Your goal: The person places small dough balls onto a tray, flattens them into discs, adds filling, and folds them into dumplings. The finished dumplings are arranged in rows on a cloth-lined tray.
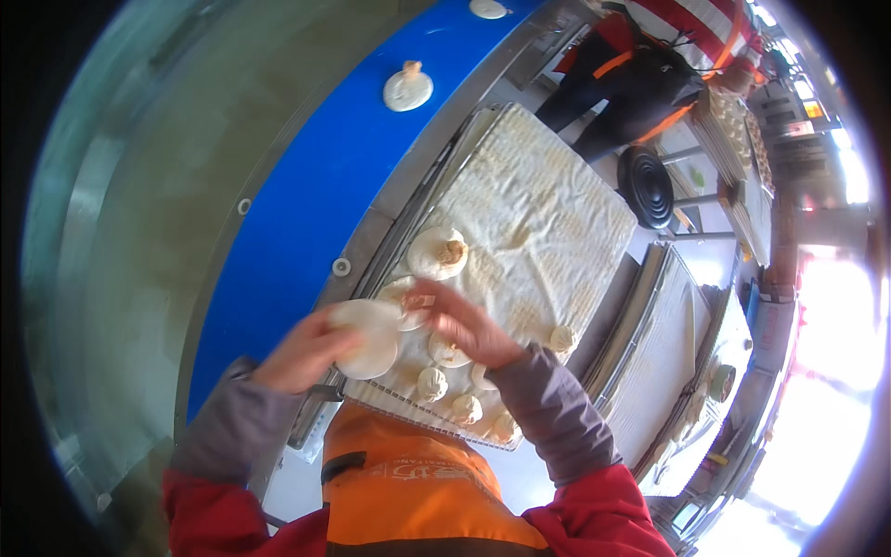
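Observation:
My left hand (301,354) grips a flat round dough wrapper (372,342) by its left side, above the near-left corner of a cloth-lined tray (536,216). My right hand (475,333) is blurred, its fingertips at the filling of another dough round (395,292) on the cloth; whether they pinch any of it is unclear. Just beyond lies a dough round with brown filling (426,256). Under my right hand a further filled round (445,352) is partly hidden. Several pleated buns, one a small bun (432,384), sit along the tray's near and right edges.
A blue conveyor belt (278,230) runs along the left, carrying a dough round with filling (408,89). Stacked trays (647,348) stand to the right. A black round stool (646,186) and a person (626,76) in dark trousers are beyond the tray.

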`<act>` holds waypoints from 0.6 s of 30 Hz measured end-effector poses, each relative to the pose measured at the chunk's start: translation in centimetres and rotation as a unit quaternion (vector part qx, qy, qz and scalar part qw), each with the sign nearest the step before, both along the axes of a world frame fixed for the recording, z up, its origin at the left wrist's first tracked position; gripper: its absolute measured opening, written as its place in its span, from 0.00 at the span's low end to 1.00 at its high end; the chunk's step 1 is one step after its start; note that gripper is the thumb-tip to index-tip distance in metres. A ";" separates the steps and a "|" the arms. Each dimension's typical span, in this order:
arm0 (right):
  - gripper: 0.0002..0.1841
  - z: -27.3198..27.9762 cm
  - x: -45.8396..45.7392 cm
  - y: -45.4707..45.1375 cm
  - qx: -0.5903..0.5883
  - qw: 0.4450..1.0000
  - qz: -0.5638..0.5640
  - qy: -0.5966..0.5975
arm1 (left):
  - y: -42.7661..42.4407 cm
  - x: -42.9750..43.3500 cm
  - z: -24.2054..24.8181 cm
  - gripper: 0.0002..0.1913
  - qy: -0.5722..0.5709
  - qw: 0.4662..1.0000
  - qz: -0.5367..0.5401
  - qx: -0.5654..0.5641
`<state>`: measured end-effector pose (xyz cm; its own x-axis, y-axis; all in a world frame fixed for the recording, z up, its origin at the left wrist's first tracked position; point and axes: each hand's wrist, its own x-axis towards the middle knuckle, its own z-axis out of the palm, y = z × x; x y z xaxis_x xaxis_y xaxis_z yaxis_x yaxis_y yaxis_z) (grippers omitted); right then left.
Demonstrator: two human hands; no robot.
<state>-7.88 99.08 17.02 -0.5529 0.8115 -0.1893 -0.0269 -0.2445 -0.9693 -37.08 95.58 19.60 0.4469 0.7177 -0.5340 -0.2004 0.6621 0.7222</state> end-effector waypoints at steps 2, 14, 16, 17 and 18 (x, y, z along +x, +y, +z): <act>0.43 0.5 0.8 -2.4 -0.112 0.989 -0.005 0.099 | 2.9 7.2 -1.3 0.21 0.106 0.991 -0.071 0.049; 0.36 -5.1 8.9 -0.6 0.170 0.849 -0.067 -0.496 | 10.3 11.8 -5.1 0.26 0.300 0.805 -0.018 0.510; 0.35 -4.0 9.0 0.5 0.181 0.842 -0.068 -0.504 | 14.6 7.2 -5.3 0.26 0.373 0.785 0.032 0.493; 0.35 -3.3 9.2 1.7 0.177 0.843 -0.079 -0.501 | 16.6 5.3 -5.6 0.25 0.443 0.751 0.075 0.484; 0.36 -2.5 9.3 3.0 0.152 0.844 -0.094 -0.506 | 18.0 3.9 -5.9 0.24 0.494 0.705 0.083 0.501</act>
<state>1.39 102.13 14.51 -0.0891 0.9632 -0.2534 0.8413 -0.0634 -0.5368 -33.16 113.56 13.65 0.0764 0.9547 0.2876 0.7141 -0.2537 0.6524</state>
